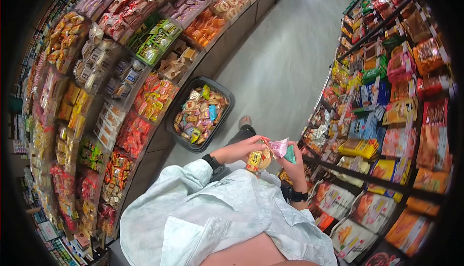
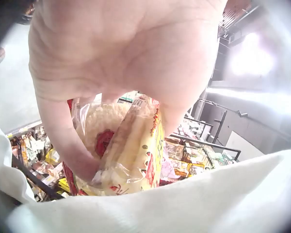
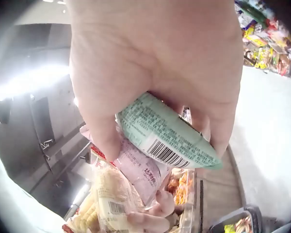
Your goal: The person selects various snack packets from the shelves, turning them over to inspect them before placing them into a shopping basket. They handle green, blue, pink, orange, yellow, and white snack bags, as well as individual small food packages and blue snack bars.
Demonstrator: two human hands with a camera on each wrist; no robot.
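Note:
My left hand (image 1: 241, 151) grips a clear snack packet (image 1: 256, 160) with a yellow label and pale round crackers inside. In the left wrist view the thumb and fingers curl round this packet (image 2: 131, 150). Between the fingers of my right hand (image 1: 294, 168) are a green packet (image 1: 290, 155) and a pink packet (image 1: 279, 147). In the right wrist view, a barcode and dense print cover the green packet (image 3: 167, 131). The pink packet (image 3: 140, 170) lies under the right thumb, beside the cracker packet. Both hands are close together before the shirt.
A black basket (image 1: 231, 105), filled with assorted wrapped snacks, is on the grey floor (image 1: 285, 48) ahead and left. Tiered snack bins (image 1: 159, 96) line the left side. A rack of colourful packets (image 1: 367, 121) runs along the right. One foot (image 1: 245, 122) shows between the basket and rack.

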